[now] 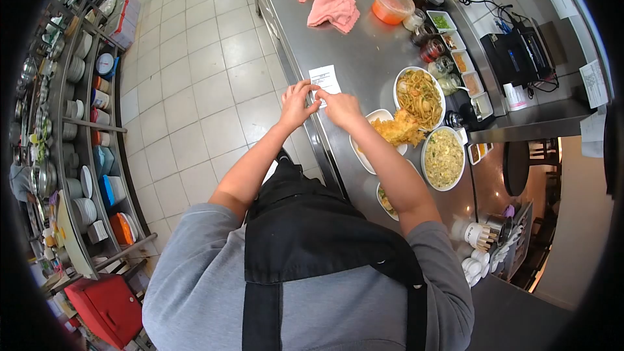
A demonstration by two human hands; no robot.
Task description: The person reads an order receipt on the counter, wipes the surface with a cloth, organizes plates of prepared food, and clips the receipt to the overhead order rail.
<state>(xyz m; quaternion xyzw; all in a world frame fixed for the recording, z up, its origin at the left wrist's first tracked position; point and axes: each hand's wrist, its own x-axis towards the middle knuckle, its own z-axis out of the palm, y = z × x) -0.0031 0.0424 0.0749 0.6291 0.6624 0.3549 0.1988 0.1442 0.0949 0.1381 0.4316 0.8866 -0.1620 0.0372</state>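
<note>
A printed paper slip point(325, 77) is at the front edge of the steel counter, partly covered by my fingers. At its lower left edge is my left hand point(298, 104), fingers bent and closed on the slip. My right hand point(340, 106) meets it from the other side, finger and thumb pinched at the slip's lower part; the exact grip is hidden. Beside my right forearm stand a plate of fried food point(398, 129), a bowl of noodles point(418, 99) and an oval dish of pale yellow food point(444, 159). My right forearm partly hides a smaller dish point(387, 202).
Pink cloths point(330, 5) lie on the steel counter point(286, 10), near a tub of orange contents point(392, 5). Jars and small condiment trays point(460, 61) line the back edge. Shelves of dishes point(84, 175) and a red cabinet point(107, 312) stand to the left across the tiled floor.
</note>
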